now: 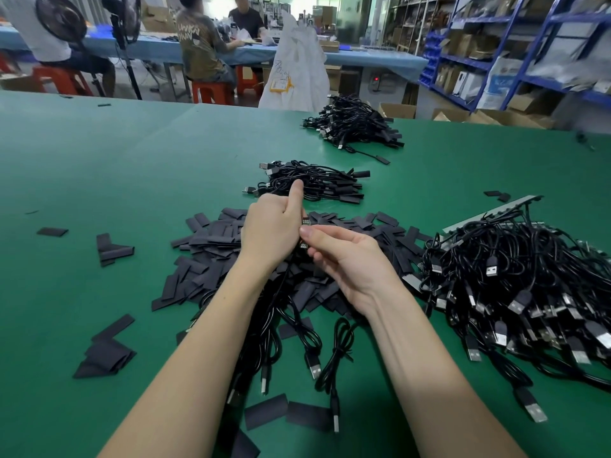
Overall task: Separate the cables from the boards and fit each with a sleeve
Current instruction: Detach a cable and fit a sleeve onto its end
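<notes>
Roughly, I count three heaps of black cables on the green table [99,166]: a far pile [355,123], a middle bundle [314,181], and a big tangle [515,285] at right still on pale board strips [489,213]. One heap of flat black sleeves [211,246] lies under my hands. My left hand [269,231] is curled, thumb up, and my right hand [344,256] pinches a small board [305,223] between them. Its cable [271,312] hangs near; my left hand's fingers are hidden.
</notes>
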`<state>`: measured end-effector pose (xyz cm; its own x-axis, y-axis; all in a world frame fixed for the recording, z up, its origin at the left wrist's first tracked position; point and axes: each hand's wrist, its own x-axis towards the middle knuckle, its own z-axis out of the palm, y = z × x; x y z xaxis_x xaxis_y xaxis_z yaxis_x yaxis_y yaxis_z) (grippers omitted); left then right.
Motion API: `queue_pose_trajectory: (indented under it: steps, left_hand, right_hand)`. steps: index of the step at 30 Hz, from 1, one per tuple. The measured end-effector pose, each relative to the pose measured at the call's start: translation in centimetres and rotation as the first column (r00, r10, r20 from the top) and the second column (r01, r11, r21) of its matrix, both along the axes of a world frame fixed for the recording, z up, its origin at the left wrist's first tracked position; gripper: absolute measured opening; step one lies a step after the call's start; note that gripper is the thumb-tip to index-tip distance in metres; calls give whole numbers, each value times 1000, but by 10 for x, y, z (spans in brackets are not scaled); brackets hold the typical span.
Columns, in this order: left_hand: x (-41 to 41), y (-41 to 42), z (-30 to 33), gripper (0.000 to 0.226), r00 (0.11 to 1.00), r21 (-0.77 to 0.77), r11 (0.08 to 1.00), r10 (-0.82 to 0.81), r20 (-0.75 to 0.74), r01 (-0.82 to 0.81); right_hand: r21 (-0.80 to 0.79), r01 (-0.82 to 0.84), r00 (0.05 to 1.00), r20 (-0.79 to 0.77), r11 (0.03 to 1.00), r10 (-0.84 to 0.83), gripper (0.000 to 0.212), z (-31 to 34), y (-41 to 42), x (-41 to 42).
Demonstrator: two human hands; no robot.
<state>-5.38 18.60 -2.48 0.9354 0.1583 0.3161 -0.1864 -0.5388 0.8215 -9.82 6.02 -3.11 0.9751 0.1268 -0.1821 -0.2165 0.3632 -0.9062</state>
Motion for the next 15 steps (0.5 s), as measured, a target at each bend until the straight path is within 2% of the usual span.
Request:
queue_pose_trajectory:
  steps: [4, 8, 9, 11, 13, 15]
  left_hand:
    - [2, 3, 0, 68, 1000, -23, 1000, -11, -1, 11]
    - [3, -2, -2, 65, 996, -243, 967, -79, -32, 69]
    - [4, -1, -2, 69, 997, -224, 972, -74, -23, 67]
    - [5, 4, -2, 75, 998, -83, 995, -56, -29, 54]
    - [4, 11, -3, 70, 998, 55, 998, -15, -61, 18]
    - [3, 12, -4, 55, 1000, 140, 990, 21, -8, -19]
  right_hand:
    - [50, 32, 999, -34, 998, -31, 11, 0, 5, -2]
    - [180, 21, 998, -59, 984, -11, 15, 4, 9, -2]
    - [178, 16, 999, -44, 984, -8, 14, 6, 8, -2]
    - [100, 20, 1000, 4, 995, -21, 6, 9, 3, -1]
    - [34, 39, 999, 23, 999, -39, 5, 11, -7, 0]
    - [16, 74, 997, 18, 997, -74, 9, 13, -16, 1]
